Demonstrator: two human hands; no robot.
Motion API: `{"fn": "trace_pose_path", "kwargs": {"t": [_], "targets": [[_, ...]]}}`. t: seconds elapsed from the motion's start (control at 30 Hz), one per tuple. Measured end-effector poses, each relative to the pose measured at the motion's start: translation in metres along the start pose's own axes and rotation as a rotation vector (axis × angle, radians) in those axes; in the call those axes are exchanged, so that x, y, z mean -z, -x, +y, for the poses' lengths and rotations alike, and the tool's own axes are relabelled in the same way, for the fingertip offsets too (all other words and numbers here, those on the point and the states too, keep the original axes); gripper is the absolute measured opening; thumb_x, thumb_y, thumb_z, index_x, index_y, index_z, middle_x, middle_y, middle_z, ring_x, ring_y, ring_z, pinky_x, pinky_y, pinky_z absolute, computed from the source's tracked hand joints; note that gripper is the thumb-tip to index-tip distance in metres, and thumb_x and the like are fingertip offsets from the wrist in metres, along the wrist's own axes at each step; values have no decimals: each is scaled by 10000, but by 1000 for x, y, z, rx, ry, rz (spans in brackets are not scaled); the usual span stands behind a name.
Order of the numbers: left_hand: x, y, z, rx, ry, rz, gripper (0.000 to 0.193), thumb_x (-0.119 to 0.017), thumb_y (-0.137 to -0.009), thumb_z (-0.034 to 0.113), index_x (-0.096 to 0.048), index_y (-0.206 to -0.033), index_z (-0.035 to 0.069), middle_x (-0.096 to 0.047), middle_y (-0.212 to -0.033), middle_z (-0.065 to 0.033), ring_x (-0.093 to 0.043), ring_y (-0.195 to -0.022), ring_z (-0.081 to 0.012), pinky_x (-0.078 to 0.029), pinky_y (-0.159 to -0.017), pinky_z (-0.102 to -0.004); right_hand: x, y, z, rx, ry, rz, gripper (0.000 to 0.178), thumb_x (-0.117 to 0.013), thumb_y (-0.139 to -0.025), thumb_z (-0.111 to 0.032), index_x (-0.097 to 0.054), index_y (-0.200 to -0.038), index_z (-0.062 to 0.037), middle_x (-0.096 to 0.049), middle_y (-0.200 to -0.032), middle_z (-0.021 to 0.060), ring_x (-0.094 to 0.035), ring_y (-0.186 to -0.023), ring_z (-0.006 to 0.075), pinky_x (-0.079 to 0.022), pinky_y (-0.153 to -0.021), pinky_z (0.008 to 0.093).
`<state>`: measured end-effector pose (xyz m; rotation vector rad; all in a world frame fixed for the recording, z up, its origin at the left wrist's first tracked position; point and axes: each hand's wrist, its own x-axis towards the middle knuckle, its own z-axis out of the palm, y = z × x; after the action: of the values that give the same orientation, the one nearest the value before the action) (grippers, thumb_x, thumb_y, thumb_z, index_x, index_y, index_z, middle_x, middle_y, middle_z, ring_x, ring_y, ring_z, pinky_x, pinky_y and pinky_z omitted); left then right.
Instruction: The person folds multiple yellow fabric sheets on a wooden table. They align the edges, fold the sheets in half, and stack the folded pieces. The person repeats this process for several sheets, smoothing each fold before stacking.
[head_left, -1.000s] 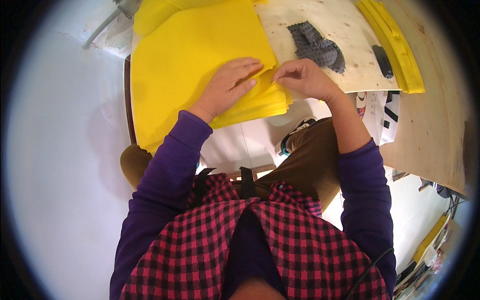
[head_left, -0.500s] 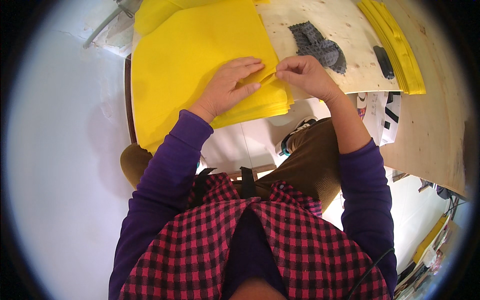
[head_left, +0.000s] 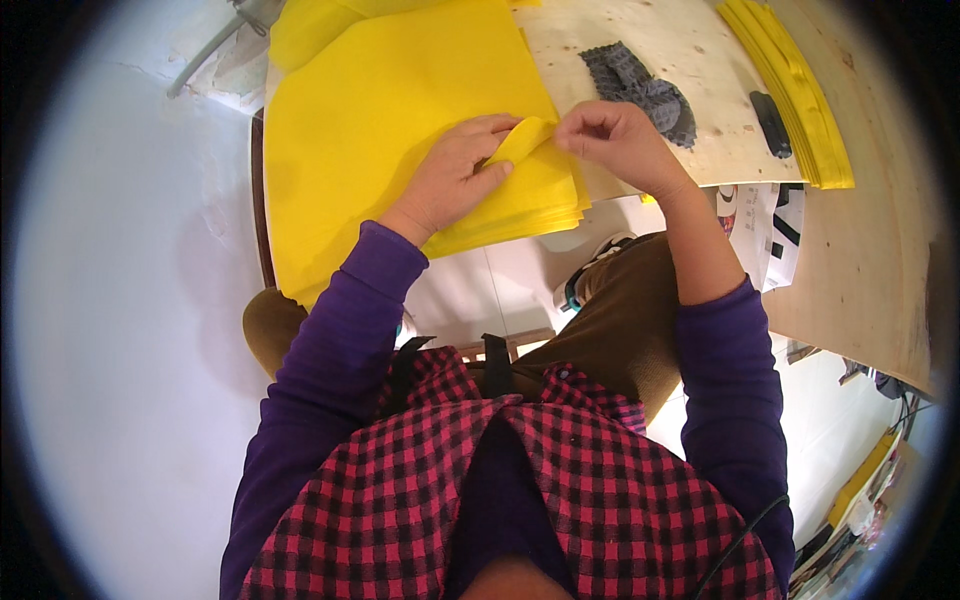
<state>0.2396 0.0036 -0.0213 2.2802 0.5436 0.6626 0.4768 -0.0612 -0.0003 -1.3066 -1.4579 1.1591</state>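
A stack of yellow cloth sheets (head_left: 370,120) lies on the wooden table, its layered edges showing at the near right corner. My left hand (head_left: 455,178) rests on the stack, with a turned-up flap of the top sheet between its thumb and fingers. At the flap's right end, my right hand (head_left: 620,148) is closed in a pinch. Its fingertips are slightly blurred where they meet the cloth.
A crumpled dark grey cloth (head_left: 640,95) lies beyond my right hand. Farther right are a small black object (head_left: 769,125) and a folded yellow bundle (head_left: 795,95). A white printed bag (head_left: 765,230) stands below the table edge (head_left: 720,170). A pale wall (head_left: 120,300) rises at left.
The top sheet's corner has been lifted and turned back into a larger flap, now reaching into my left hand. My right hand has risen slightly; the stack stays in place.
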Motion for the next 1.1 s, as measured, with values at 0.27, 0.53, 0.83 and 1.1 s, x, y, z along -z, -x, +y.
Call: {"fn": "trace_pose_path", "kwargs": {"t": [0.27, 0.53, 0.83, 1.1], "targets": [[-2, -1, -3, 14, 50, 27, 360, -581, -850, 156, -599, -1173, -3, -568, -1262, -161, -510, -1178, -316, -410, -986, -369, 1, 7, 14, 130, 129, -198, 112, -740, -750, -36, -653, -819, -26, -575, -785, -1, -544, -755, 117, -445, -695, 248], [1, -2, -3, -47, 57, -13, 367, -583, -885, 153, -585, -1216, -6, -543, -1312, -148, -486, -1222, -282, -367, -1032, -362, 0, 3, 13, 119, 129, -112, 108, -704, -824, -88, -641, -841, -1, -597, -726, 0, -525, -701, 83, -443, -659, 237], [5, -2, 2, -53, -8, -45, 521, -698, -807, 252, -568, -1250, 11, -531, -1327, -143, -463, -1255, -291, -337, -1071, -375, -5, -2, 6, 156, 170, -72, 124, -688, -843, -118, -633, -840, -7, -587, -708, 6, -511, -669, 90, -445, -639, 241], [3, -2, 3, -55, -42, -32, 615, -768, -711, 297, -582, -1225, 16, -543, -1307, -144, -469, -1242, -310, -357, -1063, -387, -8, -3, 2, 167, 108, -50, 122, -680, -851, -123, -635, -841, -11, -587, -709, 5, -519, -677, 89, -453, -642, 238]]}}
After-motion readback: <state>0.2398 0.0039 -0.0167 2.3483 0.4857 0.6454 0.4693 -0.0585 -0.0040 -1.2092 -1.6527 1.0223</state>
